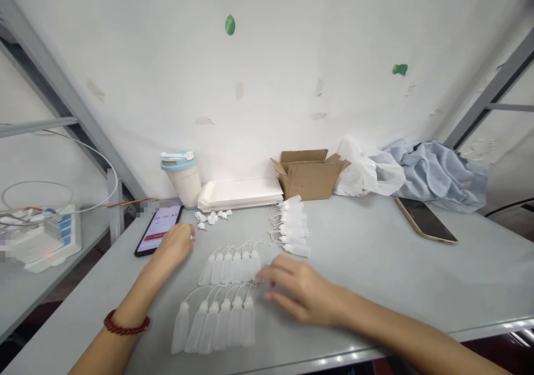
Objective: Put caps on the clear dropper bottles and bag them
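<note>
My left hand [177, 244] is closed beside the phone with a timer on its screen [157, 227]. A tiny white bit shows at its fingertips, too small to name. My right hand [300, 289] has its fingers apart, fingertips close to the right end of the upper row of squeeze bottles [227, 268]; whether they touch is unclear. These bottles are translucent, with thin, curved white tubes on top. A lower row of the same bottles [221, 325] lies nearer me. Several small white caps [212, 218] lie beyond my left hand.
More small bottles [294, 227] lie stacked sideways, tubes to the left. Along the wall stand a lidded cup [183, 180], a stack of white envelopes or sheets [242, 192], an open cardboard box [311, 180], a plastic bag [367, 169] and blue cloth [438, 169]. Another phone [425, 221] lies right.
</note>
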Available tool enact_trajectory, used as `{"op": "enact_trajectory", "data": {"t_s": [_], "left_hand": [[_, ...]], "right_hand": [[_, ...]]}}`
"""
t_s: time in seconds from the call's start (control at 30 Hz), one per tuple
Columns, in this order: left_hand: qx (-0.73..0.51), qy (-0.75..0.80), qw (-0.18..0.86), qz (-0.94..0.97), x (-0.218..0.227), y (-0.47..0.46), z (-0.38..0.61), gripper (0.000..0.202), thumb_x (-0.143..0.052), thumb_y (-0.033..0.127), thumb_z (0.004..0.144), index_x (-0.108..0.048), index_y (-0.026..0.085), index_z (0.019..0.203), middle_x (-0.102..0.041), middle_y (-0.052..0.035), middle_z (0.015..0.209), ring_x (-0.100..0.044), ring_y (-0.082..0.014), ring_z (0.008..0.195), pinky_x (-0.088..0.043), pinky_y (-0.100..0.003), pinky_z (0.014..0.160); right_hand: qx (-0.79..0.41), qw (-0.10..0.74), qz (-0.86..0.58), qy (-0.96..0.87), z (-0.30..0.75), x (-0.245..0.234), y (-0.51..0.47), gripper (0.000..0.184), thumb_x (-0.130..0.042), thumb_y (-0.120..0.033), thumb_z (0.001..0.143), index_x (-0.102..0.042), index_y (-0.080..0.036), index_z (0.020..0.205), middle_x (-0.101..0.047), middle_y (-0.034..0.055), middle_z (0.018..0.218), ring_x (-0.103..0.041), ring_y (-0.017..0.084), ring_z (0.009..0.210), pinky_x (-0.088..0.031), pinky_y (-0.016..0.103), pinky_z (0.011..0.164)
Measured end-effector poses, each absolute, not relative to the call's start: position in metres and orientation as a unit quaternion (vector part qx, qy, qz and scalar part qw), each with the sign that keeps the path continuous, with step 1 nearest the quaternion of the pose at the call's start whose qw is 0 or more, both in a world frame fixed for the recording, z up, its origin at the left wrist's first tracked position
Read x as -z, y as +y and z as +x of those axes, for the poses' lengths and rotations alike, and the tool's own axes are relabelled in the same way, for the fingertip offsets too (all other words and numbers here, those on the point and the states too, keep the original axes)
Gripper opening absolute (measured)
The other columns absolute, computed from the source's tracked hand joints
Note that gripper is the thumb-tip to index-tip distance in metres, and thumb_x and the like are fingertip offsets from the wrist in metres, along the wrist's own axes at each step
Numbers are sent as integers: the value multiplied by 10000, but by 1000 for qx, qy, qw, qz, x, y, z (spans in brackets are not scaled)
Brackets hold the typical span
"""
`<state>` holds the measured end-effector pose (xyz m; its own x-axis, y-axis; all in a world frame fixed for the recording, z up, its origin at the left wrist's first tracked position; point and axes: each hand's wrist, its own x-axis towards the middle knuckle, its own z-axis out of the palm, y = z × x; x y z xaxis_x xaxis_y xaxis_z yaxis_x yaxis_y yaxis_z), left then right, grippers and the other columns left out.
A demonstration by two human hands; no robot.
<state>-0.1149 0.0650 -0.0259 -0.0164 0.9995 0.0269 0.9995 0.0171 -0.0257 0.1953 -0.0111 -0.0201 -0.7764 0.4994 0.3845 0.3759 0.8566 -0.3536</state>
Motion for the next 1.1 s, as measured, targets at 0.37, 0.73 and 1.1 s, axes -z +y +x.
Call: {"op": "enact_trajectory", "data": {"t_s": [0.37,0.73,1.1], "left_hand": [[49,-700,-40,-712,7,50,-81,209,-401,255,768,-591,168,758,-687,-83,769,-624,-247,766,-368,-279,606],[217,-662,-201,-689,-7,38,-61,225,-510,387,735,-566,170,717,-655,-44,695,-611,-215,671,-424,-297,626],[283,-472,-561,-618,-22,18,-38,222,-627,351,768,-654,133,800,-682,-50,768,-626,-165,711,-483,-258,645]], "right_hand": [[-73,103,-169,-977,179,37,-31,379,-359,-507,924,-533,-219,1098,-566,31,847,-510,153,755,-348,249,567],[-55,211,-185,-958,190,43,-4,323,-366,-395,936,-578,-182,1054,-526,46,780,-467,154,700,-313,249,526],[-13,297,-162,-941,190,33,-10,210,-433,-271,899,-606,-169,961,-543,60,774,-455,152,676,-337,240,524]]}}
